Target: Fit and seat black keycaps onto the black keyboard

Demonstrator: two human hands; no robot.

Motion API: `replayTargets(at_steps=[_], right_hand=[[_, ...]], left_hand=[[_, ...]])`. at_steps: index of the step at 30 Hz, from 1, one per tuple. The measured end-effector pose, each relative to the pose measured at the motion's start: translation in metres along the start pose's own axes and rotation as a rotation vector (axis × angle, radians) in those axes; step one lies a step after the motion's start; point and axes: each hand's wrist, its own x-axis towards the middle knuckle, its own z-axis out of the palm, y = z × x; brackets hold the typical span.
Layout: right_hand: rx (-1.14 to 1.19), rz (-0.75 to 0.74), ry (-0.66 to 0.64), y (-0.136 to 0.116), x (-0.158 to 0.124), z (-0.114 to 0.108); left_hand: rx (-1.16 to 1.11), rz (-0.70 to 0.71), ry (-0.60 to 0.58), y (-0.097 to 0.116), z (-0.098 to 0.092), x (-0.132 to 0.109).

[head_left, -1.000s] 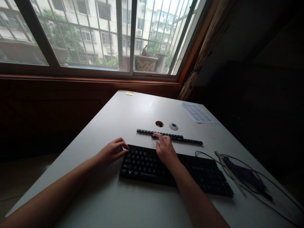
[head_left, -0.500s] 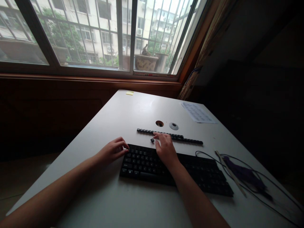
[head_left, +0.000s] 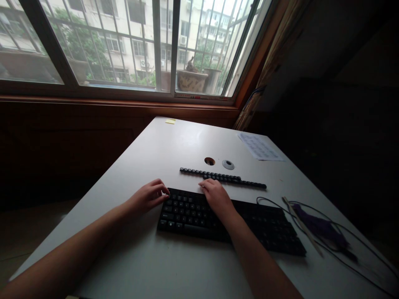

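A black keyboard (head_left: 187, 214) lies slantwise on the white table, with key rows showing on its left part. At its far left corner my left hand (head_left: 151, 194) is closed, thumb and fingers pinching the edge. My right hand (head_left: 215, 195) reaches over the far edge of the keyboard. Its fingertips are drawn together on the spot where a loose keycap lay; the keycap itself is covered by the fingers. Just beyond, a row of loose black keycaps (head_left: 218, 176) stretches across the table, with a second row partly alongside it to the right.
Behind the keycaps are a round cable hole (head_left: 210, 161) and its grey cover (head_left: 228, 165). Printed paper (head_left: 260, 147) lies at the far right, a yellow note (head_left: 170, 121) at the far left. A black cable (head_left: 271, 202), a thin stick (head_left: 302, 226) and purple cloth (head_left: 321, 226) lie at right.
My right hand has drawn back slightly from the keycap row, and its fingers have closed over the single loose keycap. The left hand stays at the keyboard's corner.
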Motion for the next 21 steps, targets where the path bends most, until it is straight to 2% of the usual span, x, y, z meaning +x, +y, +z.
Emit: replayTargets(at_steps=[10, 14, 16, 21], right_hand=[[0.120, 0.100, -0.006, 0.006, 0.000, -0.013], [0.203, 0.097, 0.017, -0.003, 0.000, -0.022], [0.292, 0.086, -0.023, -0.011, -0.001, -0.027], [0.462, -0.010, -0.249, -0.027, -0.004, -0.036]], left_hand=[[0.018, 0.002, 0.000, 0.000, -0.001, 0.000], [0.012, -0.007, -0.004, 0.002, -0.001, -0.001], [0.011, -0.012, -0.008, 0.003, -0.002, -0.001], [0.012, -0.020, -0.010, 0.005, -0.002, 0.000]])
